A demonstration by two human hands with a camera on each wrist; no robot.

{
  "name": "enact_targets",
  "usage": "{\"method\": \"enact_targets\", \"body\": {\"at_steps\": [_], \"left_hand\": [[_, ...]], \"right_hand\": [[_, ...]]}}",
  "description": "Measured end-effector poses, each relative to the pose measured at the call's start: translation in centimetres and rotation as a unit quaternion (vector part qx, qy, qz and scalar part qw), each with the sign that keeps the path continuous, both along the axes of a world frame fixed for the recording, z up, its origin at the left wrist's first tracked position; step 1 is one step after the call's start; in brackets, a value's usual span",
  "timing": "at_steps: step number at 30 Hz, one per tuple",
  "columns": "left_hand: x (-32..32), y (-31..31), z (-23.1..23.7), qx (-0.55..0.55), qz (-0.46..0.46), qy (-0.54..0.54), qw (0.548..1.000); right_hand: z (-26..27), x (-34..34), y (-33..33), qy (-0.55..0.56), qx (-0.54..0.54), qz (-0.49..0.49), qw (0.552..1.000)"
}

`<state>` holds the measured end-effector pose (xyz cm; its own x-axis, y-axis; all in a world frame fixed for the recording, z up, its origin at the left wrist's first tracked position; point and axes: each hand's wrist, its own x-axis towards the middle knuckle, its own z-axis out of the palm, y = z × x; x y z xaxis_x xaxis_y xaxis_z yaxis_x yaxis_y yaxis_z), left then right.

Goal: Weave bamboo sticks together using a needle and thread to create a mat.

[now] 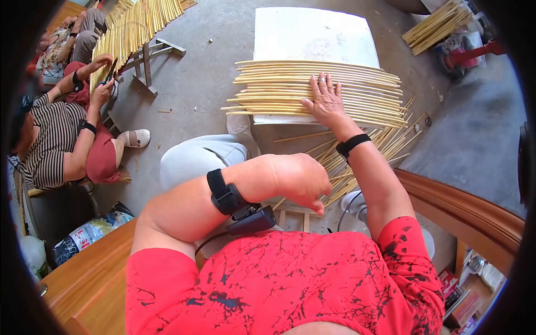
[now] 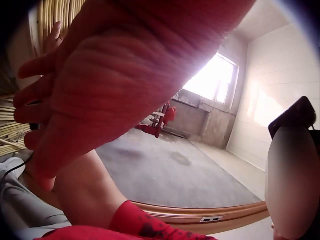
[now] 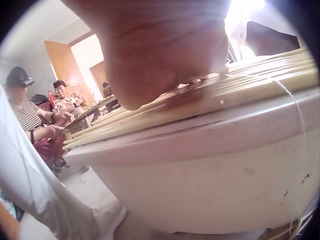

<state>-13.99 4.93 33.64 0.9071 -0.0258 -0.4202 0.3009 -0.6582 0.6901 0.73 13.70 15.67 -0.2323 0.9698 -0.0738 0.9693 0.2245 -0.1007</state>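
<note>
A row of pale yellow reed-like sticks lies side by side across a white block. My right hand rests on top of the sticks with its fingers extended. In the right wrist view, a thin white string crosses the sticks and hangs down the block's side. My left hand hovers in front of my chest, back upward, over loose sticks on the floor. Its fingers look loosely spread in the left wrist view, with nothing visible in them.
Loose sticks lie spread on the floor beside the block. At left a person in a striped shirt works at a rack of sticks. A stick bundle lies at the back right. Wooden furniture edges my right side.
</note>
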Motion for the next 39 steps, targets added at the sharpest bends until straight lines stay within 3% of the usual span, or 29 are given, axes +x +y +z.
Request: {"method": "enact_targets", "body": {"at_steps": [7,12,15,24,30,39], "left_hand": [[0.2,0.0,0.1,0.012,-0.015,0.004,1.000],[0.3,-0.1,0.0,0.007,-0.022,0.019,1.000],[0.4,0.1,-0.1,0.009,-0.033,0.037,0.999],[0.3,0.2,0.2,0.009,-0.046,0.026,0.999],[0.4,0.3,0.2,0.003,-0.042,0.049,0.998],[0.3,0.3,0.2,0.008,-0.046,0.026,0.999]], "right_hand": [[-1.4,-0.1,-0.1,0.022,0.061,-0.003,0.998],[-0.6,-0.5,-0.3,0.022,0.009,-0.022,0.999],[-0.3,-0.1,0.2,0.072,0.036,-0.036,0.996],[0.5,3.9,4.9,0.045,0.060,-0.101,0.992],[-0.5,5.1,5.6,0.044,-0.024,-0.142,0.989],[-1.2,4.9,5.1,0.044,0.005,-0.154,0.987]]}}
